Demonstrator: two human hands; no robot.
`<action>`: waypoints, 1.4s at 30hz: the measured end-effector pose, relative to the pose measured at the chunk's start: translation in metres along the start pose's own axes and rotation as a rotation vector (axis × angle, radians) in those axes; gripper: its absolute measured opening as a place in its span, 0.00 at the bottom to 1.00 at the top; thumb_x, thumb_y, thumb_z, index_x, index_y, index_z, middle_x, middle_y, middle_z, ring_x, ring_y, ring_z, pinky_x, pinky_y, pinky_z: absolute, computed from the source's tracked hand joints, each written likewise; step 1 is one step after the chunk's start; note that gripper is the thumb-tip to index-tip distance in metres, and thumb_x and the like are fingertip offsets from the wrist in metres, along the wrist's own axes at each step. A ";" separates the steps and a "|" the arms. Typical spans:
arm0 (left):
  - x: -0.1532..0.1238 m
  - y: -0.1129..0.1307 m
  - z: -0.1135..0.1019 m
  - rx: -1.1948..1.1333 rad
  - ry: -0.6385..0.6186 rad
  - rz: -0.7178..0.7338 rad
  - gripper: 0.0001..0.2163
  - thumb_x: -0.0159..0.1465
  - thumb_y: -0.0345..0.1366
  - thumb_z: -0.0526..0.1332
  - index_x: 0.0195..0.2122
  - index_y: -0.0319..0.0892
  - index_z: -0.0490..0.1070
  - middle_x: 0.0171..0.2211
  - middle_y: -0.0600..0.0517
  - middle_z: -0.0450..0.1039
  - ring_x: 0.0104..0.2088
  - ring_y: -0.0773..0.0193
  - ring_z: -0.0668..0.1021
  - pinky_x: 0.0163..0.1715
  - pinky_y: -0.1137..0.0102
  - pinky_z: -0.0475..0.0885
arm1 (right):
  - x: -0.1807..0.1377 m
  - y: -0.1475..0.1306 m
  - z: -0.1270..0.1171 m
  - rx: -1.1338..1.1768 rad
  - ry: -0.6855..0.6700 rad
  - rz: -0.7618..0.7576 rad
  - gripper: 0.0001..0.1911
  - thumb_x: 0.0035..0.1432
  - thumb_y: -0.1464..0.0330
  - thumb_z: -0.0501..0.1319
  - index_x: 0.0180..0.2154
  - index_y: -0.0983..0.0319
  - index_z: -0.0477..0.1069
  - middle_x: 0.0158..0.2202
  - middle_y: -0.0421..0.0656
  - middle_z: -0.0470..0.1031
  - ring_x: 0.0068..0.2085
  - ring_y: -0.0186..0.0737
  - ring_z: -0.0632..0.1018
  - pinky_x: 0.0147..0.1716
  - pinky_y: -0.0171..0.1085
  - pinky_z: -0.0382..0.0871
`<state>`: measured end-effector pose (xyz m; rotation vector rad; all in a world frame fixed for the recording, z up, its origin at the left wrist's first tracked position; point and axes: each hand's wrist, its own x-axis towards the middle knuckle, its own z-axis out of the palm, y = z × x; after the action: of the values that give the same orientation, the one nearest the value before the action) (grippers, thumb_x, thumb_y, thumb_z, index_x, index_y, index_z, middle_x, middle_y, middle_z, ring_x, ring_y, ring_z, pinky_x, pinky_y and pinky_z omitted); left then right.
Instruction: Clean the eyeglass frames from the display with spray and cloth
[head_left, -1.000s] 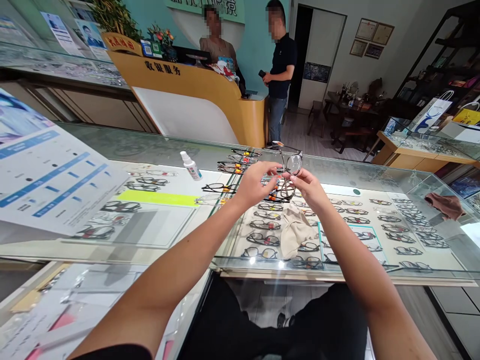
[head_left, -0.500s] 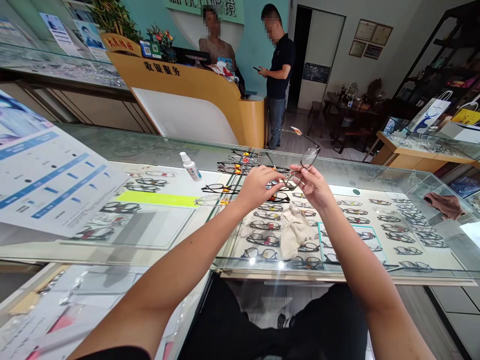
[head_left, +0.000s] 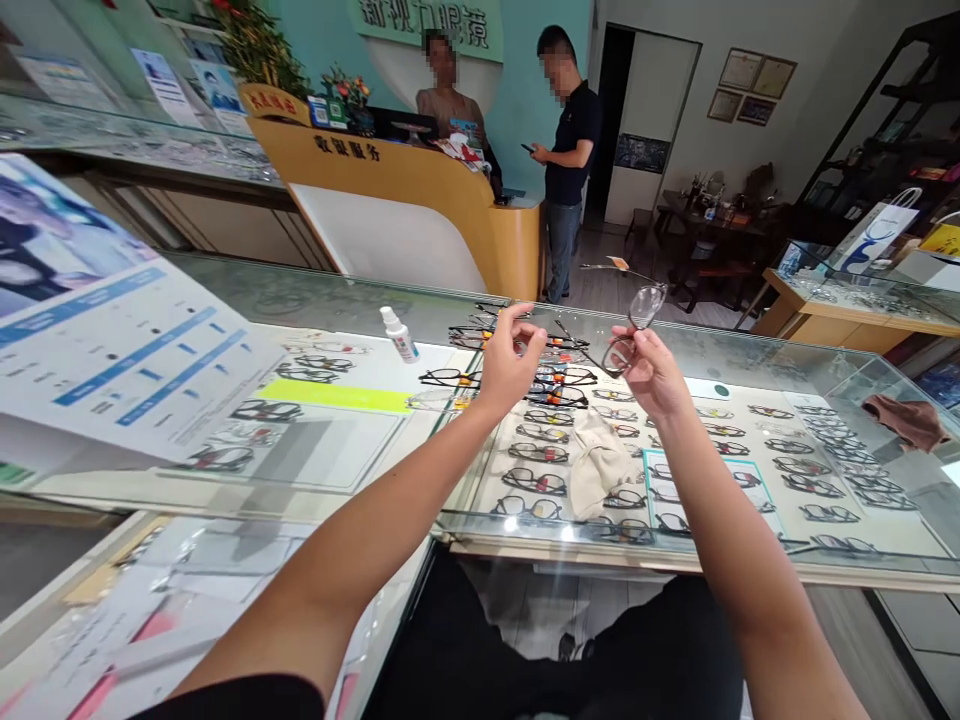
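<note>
My right hand (head_left: pixel 657 372) grips a pair of eyeglasses (head_left: pixel 646 304) by the frame, between thumb and fingers. The glasses are raised above the counter and tilted, temples unfolded, with a small orange-and-white tag on one temple. To their left, my left hand (head_left: pixel 513 358) is up with bent fingers and the thumb apart from them; I see nothing in it. Several dark eyeglasses (head_left: pixel 442 377) with orange tags lie on the glass around my left hand. A crumpled beige cloth (head_left: pixel 598 468) rests on the glass below my hands. A white spray bottle (head_left: pixel 400 338) stands to the left.
Rows of glasses fill the display case (head_left: pixel 757 575) under the glass. A large printed leaflet (head_left: pixel 142 340) stands at left, near a yellow strip (head_left: pixel 345 396). A brown cloth (head_left: pixel 906 420) lies at right. Two people are at the wooden cash desk (head_left: pixel 517 240) beyond.
My left hand has come away from the eyeglasses and moved slightly left. My right hand still holds them, a little farther right. The camera view has shifted slightly.
</note>
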<state>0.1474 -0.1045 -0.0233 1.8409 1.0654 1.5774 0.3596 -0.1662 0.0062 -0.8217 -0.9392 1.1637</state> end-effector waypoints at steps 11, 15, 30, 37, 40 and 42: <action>0.062 -0.051 -0.051 -0.220 0.604 -0.572 0.34 0.69 0.33 0.50 0.75 0.46 0.37 0.58 0.43 0.73 0.36 0.69 0.81 0.28 0.73 0.72 | 0.007 -0.004 -0.014 0.073 0.034 -0.036 0.17 0.48 0.58 0.77 0.34 0.54 0.72 0.45 0.38 0.84 0.42 0.36 0.82 0.42 0.37 0.77; 0.069 -0.068 -0.065 -0.251 0.680 -0.613 0.37 0.68 0.34 0.49 0.76 0.47 0.33 0.59 0.43 0.75 0.36 0.69 0.83 0.25 0.74 0.71 | 0.008 -0.007 -0.016 0.106 0.038 -0.040 0.16 0.49 0.58 0.77 0.33 0.54 0.73 0.44 0.37 0.84 0.41 0.36 0.83 0.41 0.37 0.79; 0.072 -0.080 -0.082 -0.415 0.797 -0.654 0.25 0.67 0.29 0.51 0.65 0.48 0.56 0.62 0.42 0.71 0.31 0.71 0.81 0.17 0.77 0.60 | 0.010 -0.014 -0.025 0.285 0.034 -0.048 0.08 0.55 0.64 0.74 0.32 0.56 0.77 0.40 0.38 0.87 0.42 0.36 0.87 0.44 0.35 0.84; 0.075 -0.078 -0.076 -0.300 0.772 -0.496 0.15 0.69 0.29 0.55 0.56 0.46 0.59 0.57 0.42 0.74 0.42 0.67 0.83 0.30 0.76 0.73 | 0.007 -0.019 -0.019 0.395 0.081 0.044 0.09 0.63 0.63 0.69 0.32 0.58 0.76 0.37 0.39 0.87 0.38 0.35 0.87 0.40 0.32 0.84; 0.071 -0.066 -0.065 -0.281 0.752 -0.327 0.09 0.70 0.27 0.54 0.50 0.43 0.61 0.50 0.42 0.78 0.48 0.65 0.84 0.40 0.74 0.76 | 0.007 -0.021 -0.018 0.414 0.127 0.076 0.08 0.64 0.63 0.67 0.33 0.59 0.75 0.37 0.40 0.87 0.37 0.35 0.87 0.38 0.32 0.84; 0.066 -0.055 -0.055 -0.280 0.681 -0.232 0.05 0.71 0.29 0.54 0.47 0.42 0.63 0.44 0.43 0.80 0.48 0.63 0.85 0.40 0.74 0.76 | 0.007 -0.022 -0.019 0.425 0.144 0.090 0.07 0.63 0.64 0.66 0.33 0.59 0.75 0.37 0.41 0.87 0.37 0.36 0.86 0.37 0.33 0.84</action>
<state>0.0821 -0.0262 -0.0154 0.9651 1.1959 2.1320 0.3858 -0.1647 0.0198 -0.5965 -0.5132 1.3044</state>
